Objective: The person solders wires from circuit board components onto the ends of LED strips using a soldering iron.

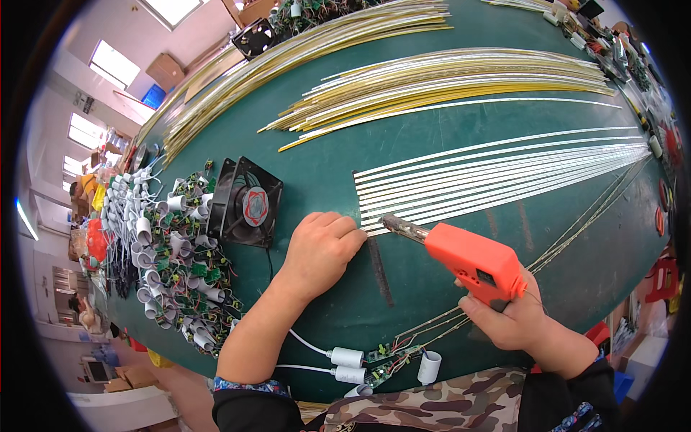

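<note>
My right hand (pixel 507 317) is wrapped round the handle of an orange-red soldering gun (pixel 471 259) with a dark metal barrel. The barrel's end lies over the left ends of a row of thin white LED strips (pixel 461 180), fanned out side by side on the green table. My left hand (pixel 324 248) is closed, knuckles up, at the nearest strips' left ends. Its fingertips are hidden, so what they pinch cannot be made out. In front of me lie white cylindrical housings (pixel 347 358) with white cables, beside a small green circuit board (pixel 381 353).
A black square fan (pixel 248 205) stands left of my left hand. Beyond it is a heap of white housings and circuit boards (pixel 176 252). Long bundles of yellow and white strips (pixel 453 83) lie across the far table (pixel 317 169). Thin wires (pixel 576 227) stretch along the right.
</note>
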A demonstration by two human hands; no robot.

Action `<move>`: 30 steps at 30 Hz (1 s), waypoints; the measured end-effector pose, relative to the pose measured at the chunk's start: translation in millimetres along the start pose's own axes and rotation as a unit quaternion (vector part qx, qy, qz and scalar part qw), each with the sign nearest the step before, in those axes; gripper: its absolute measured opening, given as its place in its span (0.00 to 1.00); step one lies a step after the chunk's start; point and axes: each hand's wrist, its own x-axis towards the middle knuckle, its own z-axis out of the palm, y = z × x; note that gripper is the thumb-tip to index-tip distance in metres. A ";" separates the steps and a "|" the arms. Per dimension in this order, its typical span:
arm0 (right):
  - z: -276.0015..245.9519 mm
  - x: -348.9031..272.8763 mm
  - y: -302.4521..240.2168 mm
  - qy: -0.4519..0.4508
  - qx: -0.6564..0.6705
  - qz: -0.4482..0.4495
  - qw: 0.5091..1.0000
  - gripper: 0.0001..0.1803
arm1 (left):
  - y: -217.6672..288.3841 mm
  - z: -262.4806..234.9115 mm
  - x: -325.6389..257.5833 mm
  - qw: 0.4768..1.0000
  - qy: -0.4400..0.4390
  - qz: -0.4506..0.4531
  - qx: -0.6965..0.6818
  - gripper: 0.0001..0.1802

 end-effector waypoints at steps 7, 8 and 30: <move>-1.9 -3.9 4.9 0.005 -0.003 -0.020 1.000 0.28 | -0.1 0.5 0.8 1.000 0.009 0.006 -0.009 0.09; -2.7 -4.9 6.2 0.004 0.000 -0.019 1.000 0.28 | -0.1 0.5 0.8 1.000 0.009 0.006 -0.009 0.10; -14.5 -8.7 4.7 0.026 0.056 0.003 0.998 0.24 | 10.2 -15.4 -3.3 0.999 -0.014 -0.007 -0.042 0.11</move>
